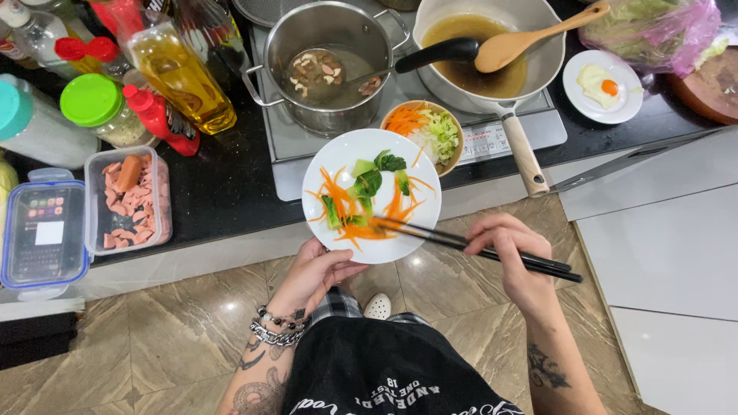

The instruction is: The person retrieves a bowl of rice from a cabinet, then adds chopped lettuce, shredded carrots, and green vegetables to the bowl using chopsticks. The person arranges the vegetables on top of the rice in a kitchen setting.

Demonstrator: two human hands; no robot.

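Your left hand (315, 269) cups a white plate (338, 161) from below at its near edge, holding it out over the floor just off the desk (223, 192); your right hand (511, 250) closes its grip on black chopsticks (477, 246), tips touching the carrot strips and greens (365, 200) heaped mid-plate.

The plate hangs on one hand alone, past the desk's edge; a push from the chopsticks toward the near rim could, by the look of it, tip it or send vegetables to the tiled floor (177, 323); loose carrot strips near the rim look readiest to slide.

Just behind the plate stands a small bowl (446, 154) of shredded carrot and cabbage, almost touching its far rim; a steel pot (327, 54) holding a ladle with mushrooms and a pan (538, 54) of brown broth with a wooden spoon (530, 38) sit on the cooker; the pan's handle (523, 157) juts toward you, right of the plate, close to your right hand's path; a knock there could spill hot broth.

To the left, a box of sliced sausage (131, 204), a lidded box (42, 234), bottles (181, 77) and jars crowd the desk; a fried egg on a saucer (603, 88) lies far right.
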